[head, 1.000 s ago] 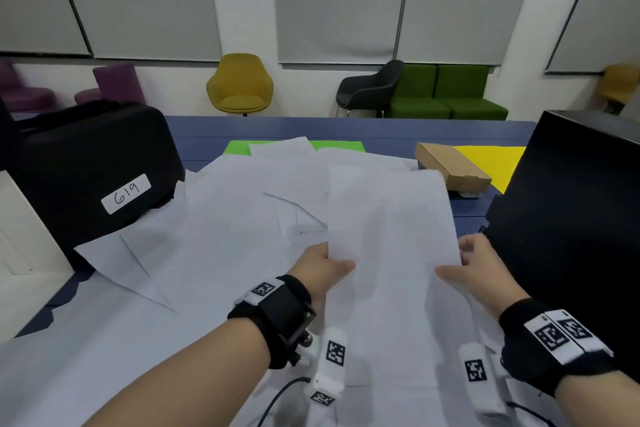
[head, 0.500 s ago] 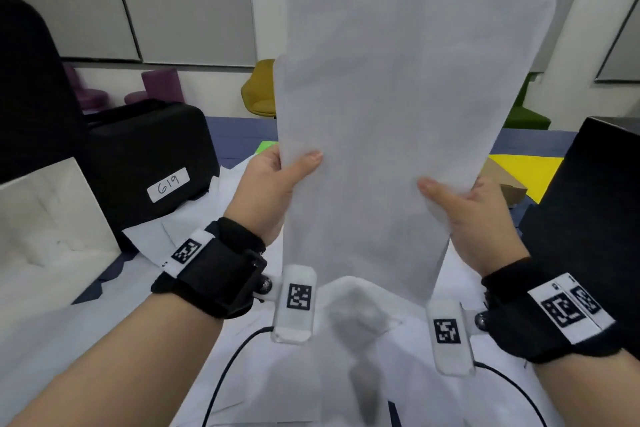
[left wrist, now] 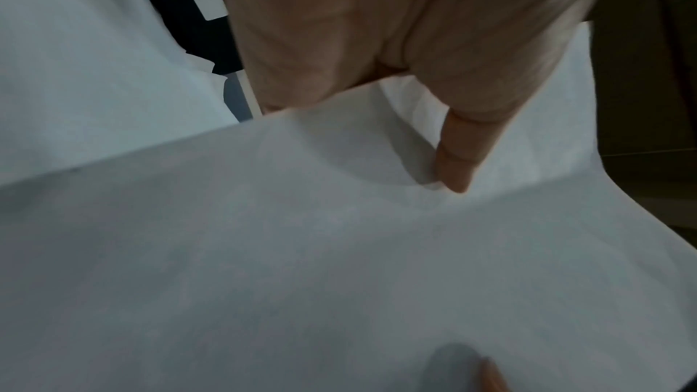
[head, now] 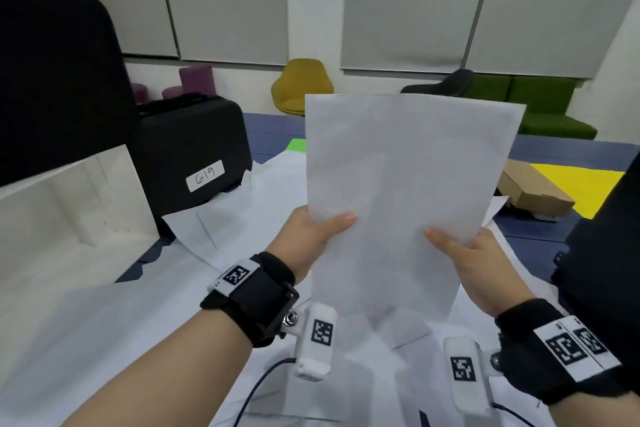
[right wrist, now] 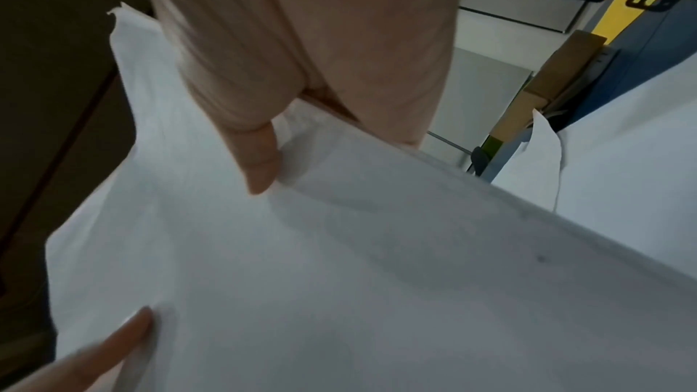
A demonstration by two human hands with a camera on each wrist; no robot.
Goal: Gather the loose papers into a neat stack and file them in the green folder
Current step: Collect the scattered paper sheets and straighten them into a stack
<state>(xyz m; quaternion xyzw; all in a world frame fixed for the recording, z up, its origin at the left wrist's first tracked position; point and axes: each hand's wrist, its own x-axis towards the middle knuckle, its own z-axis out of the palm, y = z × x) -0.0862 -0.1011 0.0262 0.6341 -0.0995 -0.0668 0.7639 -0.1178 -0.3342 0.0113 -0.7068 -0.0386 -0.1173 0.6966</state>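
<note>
The sheet [head: 398, 198] has dropped lower, both hands' [head: 313, 239] [head: 474, 267] grip pinching its edges; green folder [head: 296, 145] lies under papers.

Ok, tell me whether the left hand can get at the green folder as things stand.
Probably not yet: the left hand grips the raised sheet, and loose papers cover most of the green folder at the table's far side.
</note>
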